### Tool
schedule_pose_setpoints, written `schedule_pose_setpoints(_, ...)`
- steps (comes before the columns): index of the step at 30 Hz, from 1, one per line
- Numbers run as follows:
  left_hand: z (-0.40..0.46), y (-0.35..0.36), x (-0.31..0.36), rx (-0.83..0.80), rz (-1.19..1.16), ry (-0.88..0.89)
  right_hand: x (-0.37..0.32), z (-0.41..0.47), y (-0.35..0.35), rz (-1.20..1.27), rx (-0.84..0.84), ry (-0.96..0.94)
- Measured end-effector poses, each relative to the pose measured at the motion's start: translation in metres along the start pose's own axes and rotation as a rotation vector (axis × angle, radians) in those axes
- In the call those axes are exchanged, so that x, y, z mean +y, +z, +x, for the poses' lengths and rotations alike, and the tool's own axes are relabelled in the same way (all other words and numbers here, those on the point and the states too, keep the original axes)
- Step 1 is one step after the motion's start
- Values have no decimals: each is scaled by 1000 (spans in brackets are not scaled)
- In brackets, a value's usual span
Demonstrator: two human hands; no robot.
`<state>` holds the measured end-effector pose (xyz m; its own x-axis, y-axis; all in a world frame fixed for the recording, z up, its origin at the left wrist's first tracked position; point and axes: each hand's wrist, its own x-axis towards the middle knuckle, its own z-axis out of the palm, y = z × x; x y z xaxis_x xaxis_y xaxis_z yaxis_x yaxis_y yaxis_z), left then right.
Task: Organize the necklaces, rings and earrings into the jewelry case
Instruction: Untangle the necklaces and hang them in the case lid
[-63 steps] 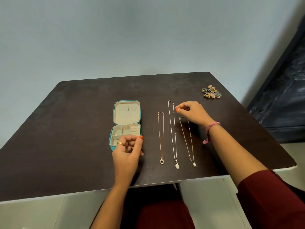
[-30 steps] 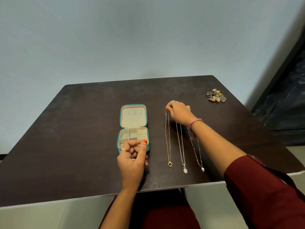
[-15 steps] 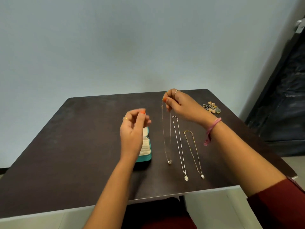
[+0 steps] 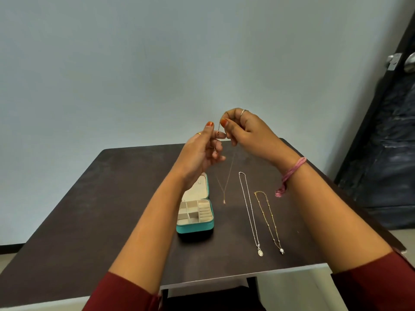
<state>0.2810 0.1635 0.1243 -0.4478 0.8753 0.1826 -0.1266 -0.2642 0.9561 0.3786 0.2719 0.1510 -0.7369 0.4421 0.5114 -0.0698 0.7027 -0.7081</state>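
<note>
A thin gold necklace with a small ring pendant hangs in the air above the table. My right hand pinches its top end, and my left hand pinches the clasp end right beside it. The open teal jewelry case lies on the dark table below my left wrist, its cream compartments showing. A silver necklace with an oval pendant and a gold beaded necklace with a pearl lie stretched out to the right of the case.
A dark door with a metal handle stands at the right. A pale wall rises behind the table. The table's near edge runs just in front of me. The pile of earrings is hidden behind my right arm.
My right hand moved from the middle necklaces to the leftmost one and lifted it off the table. My left hand rose from the case and took hold of the chain's clasp end.
</note>
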Motion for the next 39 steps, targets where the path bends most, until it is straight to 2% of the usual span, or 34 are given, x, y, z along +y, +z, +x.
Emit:
schedule_pose_setpoints(8, -13, -6, 7, -34, -102, 30, -5, -7, 9, 146, 39, 37)
schedule_pose_setpoints(16, -12, -18, 30, 27, -366, 117, 10, -28, 35, 364, 121, 78)
schedule_pose_setpoints(23, -10, -30, 42, 167, -437, 184, 11, -51, 55, 92, 63, 32)
schedule_pose_setpoints(26, -10, -33, 40, 162, -388, 209, 3, -60, 59, -95, -50, -10)
schedule_pose_setpoints(30, -11, -33, 34, 149, -158, 220, -20, -64, 57, -240, -156, -82)
schedule_pose_setpoints(35, -16, -30, 28, 57, 97, 167, -48, -55, 41, -120, -130, -69)
schedule_pose_setpoints(39, -19, -31, 27, -15, 204, 152, -57, -43, 23, 117, -88, -21)
